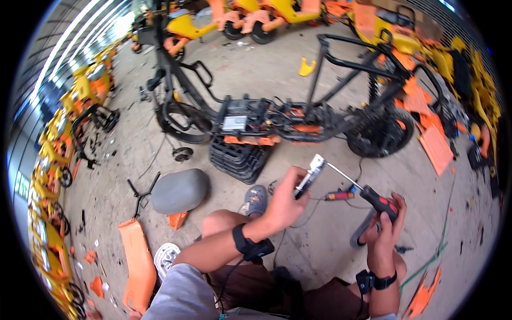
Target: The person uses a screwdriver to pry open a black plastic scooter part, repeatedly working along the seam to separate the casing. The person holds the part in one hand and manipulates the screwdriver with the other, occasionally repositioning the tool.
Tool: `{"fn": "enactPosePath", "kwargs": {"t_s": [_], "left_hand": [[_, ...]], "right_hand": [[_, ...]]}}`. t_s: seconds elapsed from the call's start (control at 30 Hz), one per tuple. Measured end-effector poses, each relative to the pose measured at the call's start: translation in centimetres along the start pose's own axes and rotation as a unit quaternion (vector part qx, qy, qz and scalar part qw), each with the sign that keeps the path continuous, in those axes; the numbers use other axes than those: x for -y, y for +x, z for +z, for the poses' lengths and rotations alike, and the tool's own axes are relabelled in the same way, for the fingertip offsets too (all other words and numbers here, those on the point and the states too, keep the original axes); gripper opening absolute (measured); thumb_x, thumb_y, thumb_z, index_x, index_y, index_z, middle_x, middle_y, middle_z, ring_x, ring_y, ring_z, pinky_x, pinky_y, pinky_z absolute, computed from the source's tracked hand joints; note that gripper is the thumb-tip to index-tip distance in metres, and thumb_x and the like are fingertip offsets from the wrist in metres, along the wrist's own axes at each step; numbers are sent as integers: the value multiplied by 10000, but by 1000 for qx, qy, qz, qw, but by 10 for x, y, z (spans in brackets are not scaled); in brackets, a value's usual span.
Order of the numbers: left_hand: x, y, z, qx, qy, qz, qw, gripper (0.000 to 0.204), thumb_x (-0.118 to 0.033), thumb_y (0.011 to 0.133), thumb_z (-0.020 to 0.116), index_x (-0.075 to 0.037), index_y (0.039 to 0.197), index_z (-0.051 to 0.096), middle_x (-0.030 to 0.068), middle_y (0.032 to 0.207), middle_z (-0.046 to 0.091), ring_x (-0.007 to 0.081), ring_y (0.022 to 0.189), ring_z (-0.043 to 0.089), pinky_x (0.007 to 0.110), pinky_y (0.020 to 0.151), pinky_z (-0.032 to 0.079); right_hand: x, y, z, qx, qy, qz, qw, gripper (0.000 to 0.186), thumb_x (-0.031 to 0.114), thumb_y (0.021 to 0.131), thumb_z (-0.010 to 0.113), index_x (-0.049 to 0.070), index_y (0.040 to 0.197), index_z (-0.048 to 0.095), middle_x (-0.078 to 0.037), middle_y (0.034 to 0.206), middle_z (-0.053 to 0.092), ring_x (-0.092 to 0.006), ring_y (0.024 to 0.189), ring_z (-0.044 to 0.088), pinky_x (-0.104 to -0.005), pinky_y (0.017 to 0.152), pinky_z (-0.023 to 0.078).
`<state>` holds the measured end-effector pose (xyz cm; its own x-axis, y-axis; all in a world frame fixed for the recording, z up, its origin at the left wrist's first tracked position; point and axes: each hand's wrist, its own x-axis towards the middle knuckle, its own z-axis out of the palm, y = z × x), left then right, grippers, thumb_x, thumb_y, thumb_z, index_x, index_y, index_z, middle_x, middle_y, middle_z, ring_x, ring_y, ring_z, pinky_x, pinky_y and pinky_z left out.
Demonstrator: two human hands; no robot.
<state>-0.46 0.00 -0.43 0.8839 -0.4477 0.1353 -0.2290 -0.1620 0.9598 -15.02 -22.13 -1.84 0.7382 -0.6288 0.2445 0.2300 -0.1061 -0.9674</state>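
In my left hand (288, 200) is a narrow silver-and-black part (311, 177), gripped between the fingers; its exact kind is not clear. My right hand (392, 216) is closed around the black and red handle of a screwdriver (372, 197). The screwdriver's shaft points up and left, its tip close to the upper end of the narrow part; whether they touch I cannot tell. Beyond both hands stands a stripped black scooter frame (341, 85), its wheels on and its middle exposed with wiring and a silver box (234, 123).
A black plastic crate (240, 160) sits under the frame. On the floor are a grey seat (180, 191), an orange panel (137, 261), cables and a red-black tool (340, 196) beyond my hands. Yellow-orange scooters (50, 213) line the left; body panels (434, 149) pile up at right.
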Motion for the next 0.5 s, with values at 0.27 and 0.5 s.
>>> {"fn": "enactPosePath", "kwargs": {"t_s": [0.27,0.5], "left_hand": [[2,-2,-6,7,-32,8,999,344,93,862,624,-6,1137,443,115,997,588,160,974,581,293,893,454],[-1,-2,-7,4,-18,5,1000,350,101,862,622,-10,1141,441,116,995,590,164,975,581,303,901,461]], "right_hand": [[9,0,11,-43,44,103,993,378,194,1003,482,45,1346,428,-80,915,568,-89,603,481,-233,506,386],[7,1,2,-5,20,137,990,406,189,998,498,12,1350,401,-83,964,535,-98,633,498,-238,497,409]]}}
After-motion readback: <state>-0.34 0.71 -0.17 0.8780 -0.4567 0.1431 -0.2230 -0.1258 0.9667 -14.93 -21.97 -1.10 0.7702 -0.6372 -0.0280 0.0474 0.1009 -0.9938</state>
